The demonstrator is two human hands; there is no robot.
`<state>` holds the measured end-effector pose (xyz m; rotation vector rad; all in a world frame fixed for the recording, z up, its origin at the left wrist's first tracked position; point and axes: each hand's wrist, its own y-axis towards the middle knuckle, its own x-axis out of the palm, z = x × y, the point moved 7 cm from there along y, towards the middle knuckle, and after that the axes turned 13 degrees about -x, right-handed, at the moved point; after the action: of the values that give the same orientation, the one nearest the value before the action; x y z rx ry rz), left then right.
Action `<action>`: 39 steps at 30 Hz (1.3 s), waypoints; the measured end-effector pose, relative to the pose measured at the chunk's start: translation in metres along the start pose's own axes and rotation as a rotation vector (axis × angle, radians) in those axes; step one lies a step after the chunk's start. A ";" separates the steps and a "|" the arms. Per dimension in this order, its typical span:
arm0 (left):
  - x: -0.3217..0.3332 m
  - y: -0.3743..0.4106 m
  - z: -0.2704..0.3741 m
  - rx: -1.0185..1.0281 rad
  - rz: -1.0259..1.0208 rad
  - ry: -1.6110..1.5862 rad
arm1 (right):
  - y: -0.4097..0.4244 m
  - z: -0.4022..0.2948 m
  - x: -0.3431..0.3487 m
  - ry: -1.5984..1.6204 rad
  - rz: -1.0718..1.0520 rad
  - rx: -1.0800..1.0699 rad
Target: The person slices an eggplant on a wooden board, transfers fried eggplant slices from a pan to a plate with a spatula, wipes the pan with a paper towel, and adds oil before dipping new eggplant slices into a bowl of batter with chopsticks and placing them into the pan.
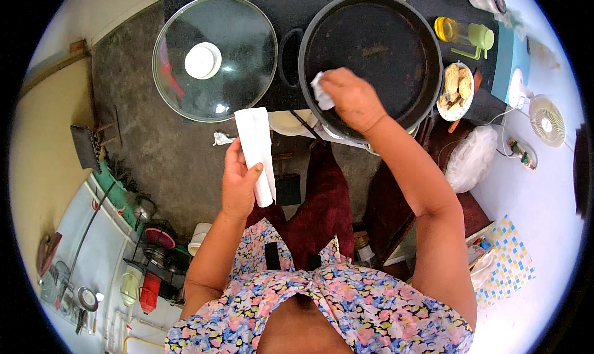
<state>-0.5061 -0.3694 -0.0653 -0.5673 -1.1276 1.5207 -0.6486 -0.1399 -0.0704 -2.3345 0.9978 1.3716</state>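
Note:
My right hand point(351, 99) grips a crumpled white paper towel point(321, 92) against the inner left wall of a large dark pan point(371, 52). The pan's floor shows a brownish mark. In my left hand point(239, 180) is a roll of white paper towel point(255, 159), held upright-looking below the table's edge, with my thumb across its front. A round glass lid point(227, 38) with a white knob point(203, 61) lies left of the pan, just beyond the roll's far end.
Right of the pan are an oil bottle point(464, 33) with a green top and a bowl point(446, 114) of pale food pieces. A white fan point(547, 122) and a plastic bag point(472, 159) are farther right. Crumpled paper point(223, 139) lies below the lid. Kitchenware hangs lower left.

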 end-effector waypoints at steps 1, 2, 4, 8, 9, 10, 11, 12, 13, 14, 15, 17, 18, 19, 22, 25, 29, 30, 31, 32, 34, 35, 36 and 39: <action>0.000 -0.003 -0.001 0.016 -0.008 0.014 | -0.005 0.016 -0.012 -0.076 0.065 0.059; -0.001 -0.004 -0.001 0.020 0.003 0.013 | -0.007 0.045 -0.024 -0.260 0.028 0.194; 0.001 -0.001 0.002 0.013 0.011 0.017 | -0.010 0.103 -0.064 -0.434 0.243 0.335; -0.004 0.006 -0.010 0.000 -0.002 0.012 | 0.013 0.102 -0.041 -0.356 0.215 0.220; -0.003 0.008 -0.011 0.004 0.002 -0.001 | 0.017 0.069 -0.023 -0.264 0.152 0.151; -0.001 0.009 -0.013 0.000 0.000 -0.012 | 0.012 0.040 -0.010 -0.152 0.114 0.103; -0.001 0.005 -0.013 0.000 0.004 -0.022 | 0.004 0.012 0.000 -0.036 0.081 0.050; 0.002 0.002 -0.011 -0.016 -0.012 -0.042 | -0.008 -0.008 0.007 0.020 -0.035 0.041; 0.001 0.002 -0.009 -0.003 -0.004 -0.042 | -0.020 -0.018 0.013 0.069 -0.151 0.032; 0.000 0.003 -0.008 0.010 0.005 -0.042 | -0.035 -0.014 -0.001 0.063 -0.031 0.025; -0.001 0.001 -0.009 0.018 0.016 -0.047 | -0.051 0.002 -0.018 -0.059 0.002 0.127; -0.003 0.002 -0.008 0.005 -0.010 -0.042 | -0.082 0.036 -0.064 -0.238 -0.053 0.384; -0.004 0.002 -0.007 0.002 -0.021 -0.039 | -0.104 0.047 -0.073 -0.293 -0.183 0.534; -0.005 0.003 -0.009 0.003 -0.025 -0.050 | -0.123 0.051 -0.067 -0.398 -0.362 0.590; -0.007 0.007 -0.015 -0.005 -0.029 -0.081 | -0.130 0.021 -0.033 -0.227 -0.431 0.579; -0.001 0.005 -0.019 -0.024 -0.026 -0.084 | -0.096 -0.005 -0.013 -0.206 -0.337 0.529; -0.001 0.007 -0.019 -0.001 -0.038 -0.072 | -0.062 -0.025 0.009 -0.015 -0.168 0.451; -0.002 0.008 -0.019 -0.005 -0.043 -0.078 | -0.053 -0.021 0.012 0.019 -0.126 0.453; -0.003 0.009 -0.019 -0.009 -0.047 -0.085 | -0.045 -0.019 0.013 0.053 -0.085 0.453; -0.005 0.010 -0.018 -0.011 -0.044 -0.079 | -0.037 -0.017 0.011 0.112 -0.019 0.447; -0.007 0.009 -0.014 -0.002 -0.028 -0.073 | -0.024 -0.007 0.014 0.242 0.083 0.476; -0.009 0.009 -0.014 -0.005 -0.025 -0.074 | -0.019 -0.003 0.014 0.308 0.133 0.488; -0.009 0.010 -0.013 -0.003 -0.021 -0.077 | -0.014 0.006 0.014 0.495 0.135 0.632; -0.013 0.009 -0.008 0.017 -0.008 -0.078 | -0.015 0.022 0.019 1.176 0.517 0.844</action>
<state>-0.5005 -0.3783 -0.0797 -0.4947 -1.1740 1.5551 -0.6466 -0.1255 -0.1000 -2.0588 2.0101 -0.5565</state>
